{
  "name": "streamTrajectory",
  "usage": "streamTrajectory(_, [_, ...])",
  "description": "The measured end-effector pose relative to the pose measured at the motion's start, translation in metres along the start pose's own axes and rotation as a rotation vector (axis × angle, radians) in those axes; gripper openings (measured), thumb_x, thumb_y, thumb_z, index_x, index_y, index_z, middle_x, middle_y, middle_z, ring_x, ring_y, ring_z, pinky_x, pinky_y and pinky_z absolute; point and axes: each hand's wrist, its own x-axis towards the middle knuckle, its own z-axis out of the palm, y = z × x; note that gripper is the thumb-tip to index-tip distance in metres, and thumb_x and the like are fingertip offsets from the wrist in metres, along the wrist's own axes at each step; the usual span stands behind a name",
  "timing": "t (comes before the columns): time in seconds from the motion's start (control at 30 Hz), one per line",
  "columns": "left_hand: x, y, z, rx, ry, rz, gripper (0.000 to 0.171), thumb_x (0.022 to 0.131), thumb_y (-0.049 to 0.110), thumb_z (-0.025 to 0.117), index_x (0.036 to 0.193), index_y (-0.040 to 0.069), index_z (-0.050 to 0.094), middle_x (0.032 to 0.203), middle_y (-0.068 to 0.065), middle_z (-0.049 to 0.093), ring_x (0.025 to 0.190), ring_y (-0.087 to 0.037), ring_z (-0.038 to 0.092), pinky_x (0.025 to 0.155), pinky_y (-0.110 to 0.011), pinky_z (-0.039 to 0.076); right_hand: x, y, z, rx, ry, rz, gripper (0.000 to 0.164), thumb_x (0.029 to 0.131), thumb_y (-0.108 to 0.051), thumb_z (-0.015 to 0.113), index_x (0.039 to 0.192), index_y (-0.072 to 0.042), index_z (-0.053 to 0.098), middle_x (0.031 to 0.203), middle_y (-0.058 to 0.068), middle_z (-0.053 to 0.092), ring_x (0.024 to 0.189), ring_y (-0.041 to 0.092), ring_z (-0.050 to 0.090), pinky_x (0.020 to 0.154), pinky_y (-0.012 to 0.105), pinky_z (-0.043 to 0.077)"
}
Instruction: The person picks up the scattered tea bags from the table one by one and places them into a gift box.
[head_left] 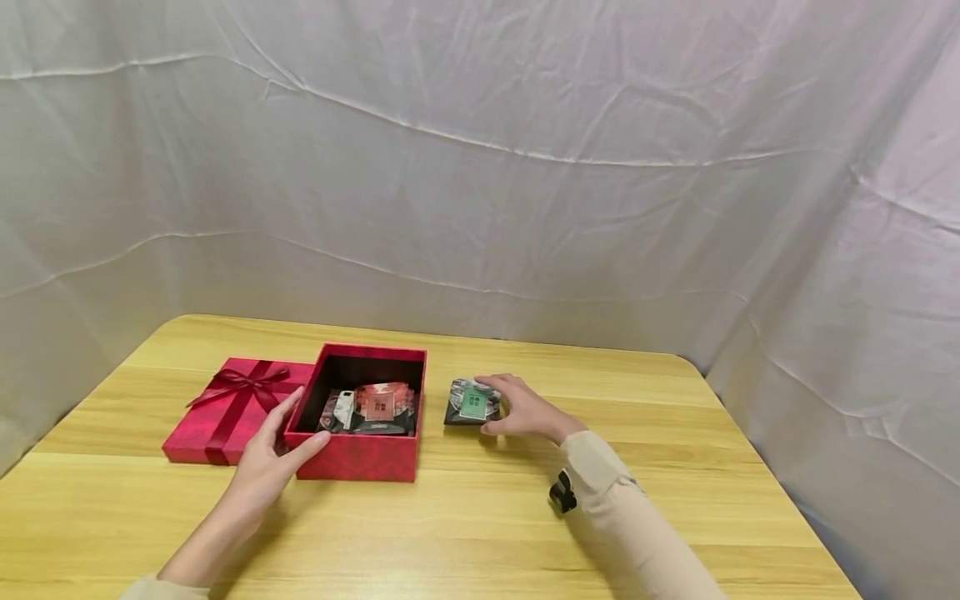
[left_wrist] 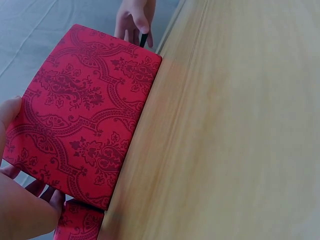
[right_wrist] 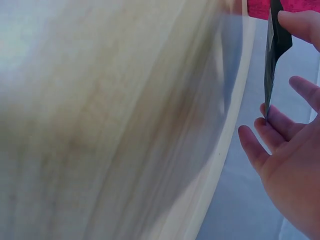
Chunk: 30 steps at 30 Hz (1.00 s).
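Observation:
In the head view, an open red gift box [head_left: 358, 458] with a dark inside stands left of centre. Several foil packets lie in it, one with a red label [head_left: 379, 406] on top. My left hand [head_left: 262, 462] holds the box at its near left corner, thumb at the front rim and fingers along the left side. To the right of the box, my right hand [head_left: 522, 410] pinches a flat black packet with a green label [head_left: 473, 403] by its right side. The right wrist view shows that packet [right_wrist: 272, 50] edge-on between thumb and fingertips.
The box's red lid [head_left: 213, 421], tied with a dark red ribbon bow [head_left: 247, 381], lies just left of the box. All stand on a wooden table [head_left: 480, 533] with rounded far corners. A pale cloth curtain [head_left: 480, 208] hangs behind and along the sides.

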Motion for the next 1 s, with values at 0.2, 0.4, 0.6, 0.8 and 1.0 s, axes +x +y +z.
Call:
streamTrajectory(0.2, [-0.001,0.0,0.0,0.004,0.001,-0.01,0.083,0.093,0.026,0.066,0.157,0.019,0.013,0.154,-0.022,0.022,0.138,-0.037,0.02,0.109,-0.06,0.021,-0.008,-0.001,-0.002,0.034,0.008,-0.006,0.081,0.078,-0.024,0.074,0.148,-0.007,0.038,0.147,0.023,0.033,0.133,0.04,0.032,0.104,0.063,0.028])
streamTrajectory(0.4, [-0.001,-0.001,0.0,-0.015,0.001,-0.007,0.083,0.094,0.025,0.066,0.157,0.018,0.013,0.154,-0.021,0.022,0.137,-0.035,0.023,0.109,-0.058,0.022,-0.015,-0.005,-0.005,0.036,0.014,-0.019,0.08,0.078,-0.024,0.075,0.147,-0.008,0.039,0.147,0.022,0.033,0.134,0.039,0.031,0.103,0.063,0.029])
streamTrajectory(0.6, [0.0,-0.002,-0.001,-0.011,-0.001,-0.007,0.082,0.094,0.025,0.065,0.157,0.018,0.013,0.154,-0.02,0.023,0.136,-0.035,0.025,0.109,-0.056,0.024,-0.021,-0.012,-0.005,0.013,0.014,-0.023,0.078,0.08,-0.027,0.072,0.148,-0.012,0.039,0.149,0.018,0.033,0.136,0.035,0.03,0.104,0.061,0.029])
streamTrajectory(0.8, [0.0,-0.001,0.0,-0.007,0.001,-0.008,0.082,0.094,0.025,0.066,0.157,0.018,0.013,0.153,-0.021,0.023,0.136,-0.036,0.024,0.108,-0.058,0.023,-0.029,-0.017,-0.009,0.033,0.029,-0.022,0.076,0.081,-0.03,0.07,0.149,-0.015,0.039,0.15,0.015,0.033,0.136,0.034,0.03,0.103,0.062,0.03])
streamTrajectory(1.0, [-0.001,-0.001,0.0,0.007,0.002,-0.008,0.084,0.093,0.027,0.067,0.157,0.019,0.013,0.154,-0.022,0.023,0.138,-0.037,0.02,0.108,-0.061,0.02,-0.038,-0.02,-0.012,0.069,0.049,-0.035,0.077,0.081,-0.031,0.072,0.148,-0.015,0.039,0.151,0.016,0.031,0.137,0.035,0.028,0.102,0.065,0.029])
